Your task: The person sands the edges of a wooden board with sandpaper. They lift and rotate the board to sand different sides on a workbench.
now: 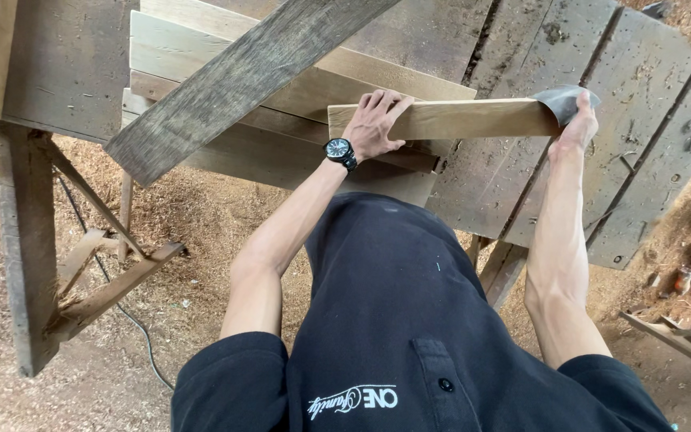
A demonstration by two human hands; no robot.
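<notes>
A narrow pale wooden board (457, 118) lies across a stack of planks on a workbench. My left hand (376, 122), with a black wristwatch on the wrist, presses flat on the board's left end with fingers spread. My right hand (577, 122) grips a grey sheet of sandpaper (560, 101) folded over the board's right end. Both forearms reach out from my black shirt at the bottom of the view.
A dark weathered plank (233, 88) lies diagonally over stacked pale planks (201, 48). The grey bench top (633, 128) extends right, dusted with sawdust. Sawdust covers the floor (193, 232); a cable (133, 320) and timber bench legs (25, 240) stand at left. Wood scraps (681, 328) lie at right.
</notes>
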